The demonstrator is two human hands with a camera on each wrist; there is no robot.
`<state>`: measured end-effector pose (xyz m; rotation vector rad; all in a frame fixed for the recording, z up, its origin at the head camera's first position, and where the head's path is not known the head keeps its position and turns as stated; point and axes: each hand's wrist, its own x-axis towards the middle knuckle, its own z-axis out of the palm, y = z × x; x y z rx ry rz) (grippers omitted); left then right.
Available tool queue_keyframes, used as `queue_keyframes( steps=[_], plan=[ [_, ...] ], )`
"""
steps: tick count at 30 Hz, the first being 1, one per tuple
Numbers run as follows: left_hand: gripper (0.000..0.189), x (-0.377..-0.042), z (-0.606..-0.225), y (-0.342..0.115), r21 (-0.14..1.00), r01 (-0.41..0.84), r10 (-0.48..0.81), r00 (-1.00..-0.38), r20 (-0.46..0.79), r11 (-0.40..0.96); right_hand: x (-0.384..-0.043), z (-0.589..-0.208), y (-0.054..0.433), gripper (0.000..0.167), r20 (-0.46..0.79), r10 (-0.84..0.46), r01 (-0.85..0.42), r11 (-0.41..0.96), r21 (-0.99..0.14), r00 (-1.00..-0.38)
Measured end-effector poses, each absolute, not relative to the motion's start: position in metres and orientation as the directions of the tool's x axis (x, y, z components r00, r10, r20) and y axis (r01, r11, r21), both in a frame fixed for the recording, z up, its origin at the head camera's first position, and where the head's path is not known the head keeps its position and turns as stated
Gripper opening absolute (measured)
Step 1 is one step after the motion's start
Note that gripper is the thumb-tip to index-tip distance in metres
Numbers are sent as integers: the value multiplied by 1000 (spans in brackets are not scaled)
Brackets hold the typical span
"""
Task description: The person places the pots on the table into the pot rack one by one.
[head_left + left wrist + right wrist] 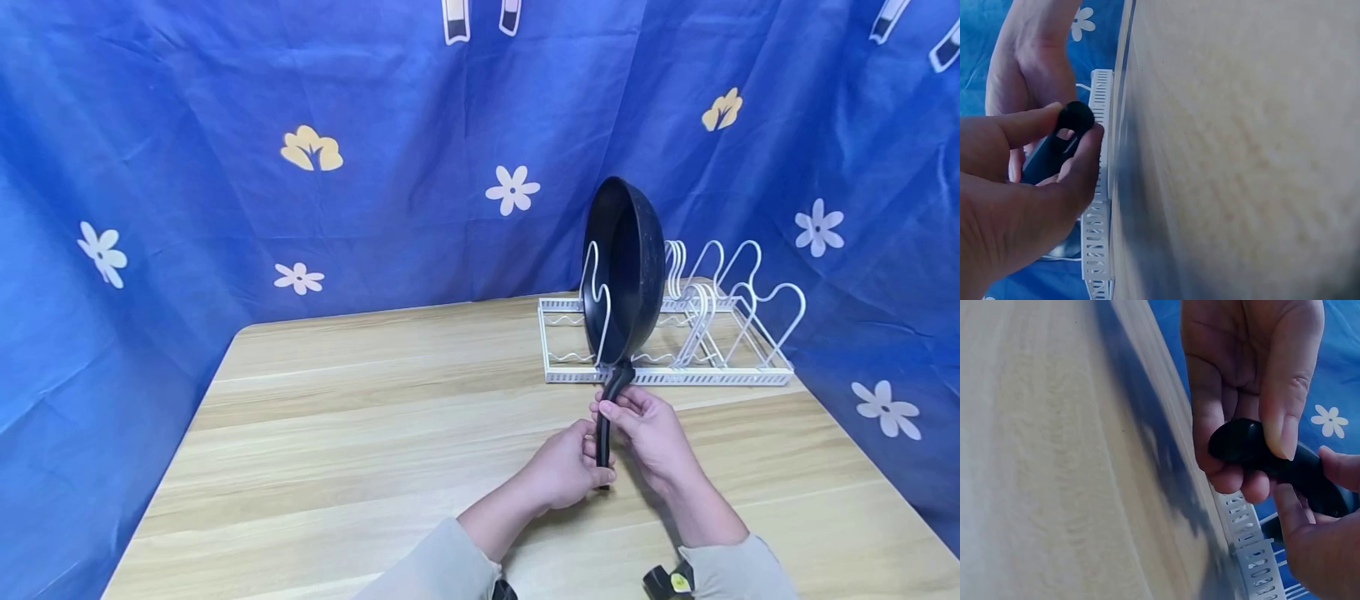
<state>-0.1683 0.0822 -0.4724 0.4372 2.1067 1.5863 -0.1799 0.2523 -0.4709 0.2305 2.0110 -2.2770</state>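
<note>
A black frying pan (pixel 637 258) stands on its edge between the wire dividers of a white rack (pixel 712 378), its handle (pixel 617 385) pointing toward me. My left hand (pixel 564 468) pinches the far end of the handle between thumb and fingers; the left wrist view shows the handle's hanging hole (pixel 1065 134) between them. Closer to the pan, my right hand (pixel 654 433) grips the handle, thumb on top and fingers beneath. Both hands also appear in the right wrist view, where the pan's body is mostly hidden.
More white wire dividers (pixel 798 312) stand on the rack's right side. The rack sits at the back right of the wooden table (pixel 360 433). A blue patterned curtain (pixel 405 225) hangs behind and at both sides.
</note>
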Motion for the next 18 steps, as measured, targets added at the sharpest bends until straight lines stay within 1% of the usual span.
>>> queue_keyframes(
  steps=[2, 8, 15, 18],
  plan=[
    [40, -168, -473, 83, 951, -16, 499, -848, -177, 310, -180, -473, 252, 54, -182, 32, 177, -113, -978, -983],
    [38, -168, -476, 83, 942, -12, 481, -858, -181, 334, -182, -476, 250, 44, -192, 25, 190, -71, -979, -981],
    [42, -167, -477, 85, 933, -11, 466, -865, -189, 360, -183, -477, 250, 43, -203, 22, 201, -57, -978, -979],
    [41, -165, -477, 86, 933, -29, 469, -859, -206, 357, -183, -478, 250, 43, -209, 14, 208, -52, -977, -978]
  ],
)
